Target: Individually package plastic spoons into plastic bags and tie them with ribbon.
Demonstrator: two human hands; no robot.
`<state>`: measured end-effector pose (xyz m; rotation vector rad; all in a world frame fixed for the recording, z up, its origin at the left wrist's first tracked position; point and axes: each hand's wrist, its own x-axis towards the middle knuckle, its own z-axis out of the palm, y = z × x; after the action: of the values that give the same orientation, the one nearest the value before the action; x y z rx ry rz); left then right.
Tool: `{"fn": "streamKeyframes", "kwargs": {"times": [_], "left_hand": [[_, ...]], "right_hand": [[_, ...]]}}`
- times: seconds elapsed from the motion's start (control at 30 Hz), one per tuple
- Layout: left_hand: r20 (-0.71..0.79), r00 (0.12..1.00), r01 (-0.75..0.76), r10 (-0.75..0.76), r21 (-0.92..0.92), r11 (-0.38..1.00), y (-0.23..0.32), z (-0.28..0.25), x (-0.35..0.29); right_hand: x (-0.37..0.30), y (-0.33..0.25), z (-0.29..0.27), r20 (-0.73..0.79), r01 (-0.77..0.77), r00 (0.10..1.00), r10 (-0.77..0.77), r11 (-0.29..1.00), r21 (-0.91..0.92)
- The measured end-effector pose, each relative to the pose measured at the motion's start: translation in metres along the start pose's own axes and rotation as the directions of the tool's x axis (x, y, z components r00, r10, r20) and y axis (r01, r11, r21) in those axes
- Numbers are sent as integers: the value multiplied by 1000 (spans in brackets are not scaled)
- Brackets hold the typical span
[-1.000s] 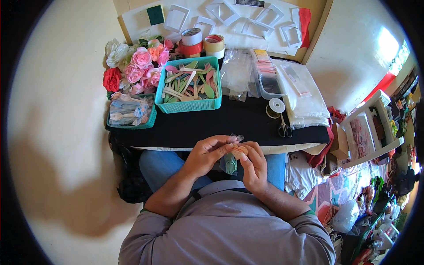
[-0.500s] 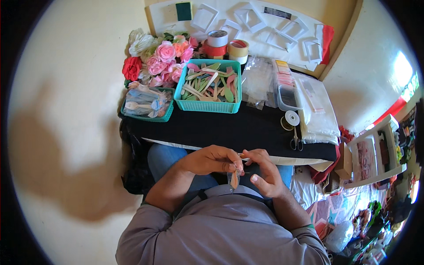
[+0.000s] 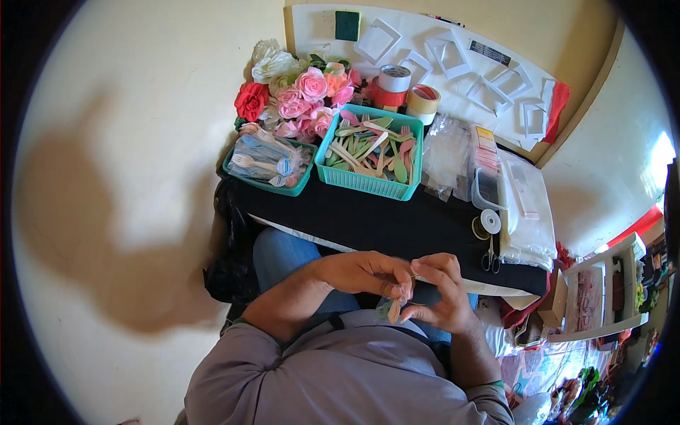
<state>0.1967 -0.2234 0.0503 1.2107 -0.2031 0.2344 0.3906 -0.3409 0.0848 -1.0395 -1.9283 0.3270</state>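
Above my lap, my left hand (image 3: pixel 365 273) pinches a small clear plastic bag (image 3: pixel 383 309) with peach-coloured cutlery (image 3: pixel 394 310) inside. The cutlery hangs downward below my fingers, and its upper part is hidden by them. Close beside it, my right hand (image 3: pixel 443 290) has its fingers curled, with the fingertips meeting the left ones at the top of the bag. A thin strand seems to show there, too small to name. The right thumb stays apart, near the bag's lower part.
On the black-topped table stand a teal basket (image 3: pixel 368 185) of mixed cutlery and a smaller basket (image 3: pixel 287 190) of wrapped cutlery. Artificial flowers (image 3: pixel 301 99) and tape rolls (image 3: pixel 394 79) are behind. Plastic bags (image 3: pixel 446 152), spools (image 3: pixel 486 224) and scissors (image 3: pixel 490 258) lie at right.
The view has shifted, so the table appears further right and tilted. My right fingers have moved in against the left fingertips. The left hand still grips the bagged cutlery.
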Motion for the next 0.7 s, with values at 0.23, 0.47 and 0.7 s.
{"fn": "streamKeyframes", "kwargs": {"times": [0.23, 0.47, 0.7], "left_hand": [[12, 983, -183, 184, 182, 966, -1, -3, 3], [-14, 983, -181, 184, 119, 976, -2, -1, 1], [-36, 973, -226, 229, 82, 971, 0, 0, 0]], "right_hand": [[3, 2, -2, 33, 12, 999, -11, 1000, -22], [-1, 4, 6, 84, -153, 988, 132, 928, 340], [-9, 6, 23, 106, -241, 969, 225, 748, 618]]}}
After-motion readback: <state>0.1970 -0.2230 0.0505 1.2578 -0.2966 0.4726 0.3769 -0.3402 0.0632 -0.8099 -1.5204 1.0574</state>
